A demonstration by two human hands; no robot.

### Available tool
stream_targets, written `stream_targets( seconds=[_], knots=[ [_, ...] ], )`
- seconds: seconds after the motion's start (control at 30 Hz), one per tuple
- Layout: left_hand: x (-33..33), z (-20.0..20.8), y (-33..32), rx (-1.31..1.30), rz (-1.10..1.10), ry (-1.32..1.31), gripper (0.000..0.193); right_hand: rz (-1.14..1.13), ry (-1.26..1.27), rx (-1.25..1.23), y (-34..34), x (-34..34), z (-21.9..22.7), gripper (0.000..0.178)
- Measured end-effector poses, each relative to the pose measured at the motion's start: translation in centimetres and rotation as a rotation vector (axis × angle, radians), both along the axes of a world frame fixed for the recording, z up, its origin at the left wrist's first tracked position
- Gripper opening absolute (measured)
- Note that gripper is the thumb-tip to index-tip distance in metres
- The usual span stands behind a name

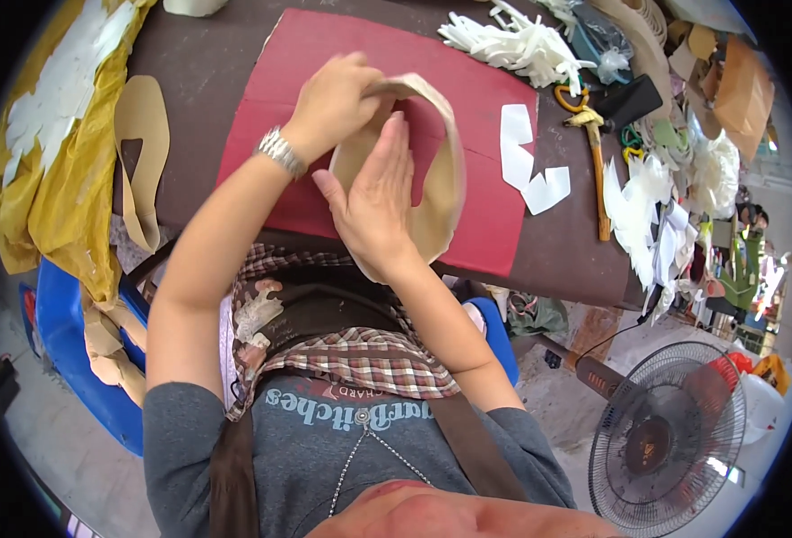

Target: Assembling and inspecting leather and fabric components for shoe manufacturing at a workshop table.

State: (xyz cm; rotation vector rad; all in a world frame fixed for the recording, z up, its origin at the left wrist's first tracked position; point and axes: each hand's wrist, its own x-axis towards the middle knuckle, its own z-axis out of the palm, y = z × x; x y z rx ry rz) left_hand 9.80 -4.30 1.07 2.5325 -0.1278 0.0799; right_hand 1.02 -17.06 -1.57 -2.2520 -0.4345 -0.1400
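A beige shoe upper [436,220], curved into a loop, stands over a red board [275,99] on the table. My left hand [337,103], with a metal-banded watch at the wrist, is closed at the upper's far left edge and seems to grip it; its fingertips are hidden. Inside the loop lies my right hand [378,202], fingers stretched out flat and thumb apart. Its palm is close to the upper's inner face, and part of the near edge passes behind that wrist. A similar flat tan piece [142,117] with a cutout rests at the table's left.
White cut pieces [517,143] sit right of the board, beside a wooden-handled tool [599,179] and orange-handled scissors [571,97]. White strips [521,40] are heaped behind. Yellow plastic [64,197] drapes the left edge. A fan [665,439] stands at the lower right.
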Motion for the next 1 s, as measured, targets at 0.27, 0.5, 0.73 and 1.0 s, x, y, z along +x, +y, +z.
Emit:
stream_targets(
  seconds=[0.27, 0.5, 0.73, 1.0],
  knots=[
    [0.3, -3.7, 3.4, 0.296, -0.002, -0.516, 0.027, 0.185, 0.049, -0.364, 0.4, 0.2, -0.3, 0.096],
    [0.3, -3.8, 3.7, 0.367, -0.029, -0.435, 0.036, 0.369, -0.022, -0.421, -4.0, -3.9, 2.5, 0.094],
    [2.2, 0.4, 1.0, 0.522, -0.186, -0.601, 0.052, 0.579, 0.054, -0.001, -9.5, -4.6, 7.2, 0.042],
    [-10.1, -0.2, -10.0, -0.368, 0.011, -0.428, 0.076, -0.200, 0.313, 0.039, -11.3, 4.1, 6.8, 0.031]
  ],
)
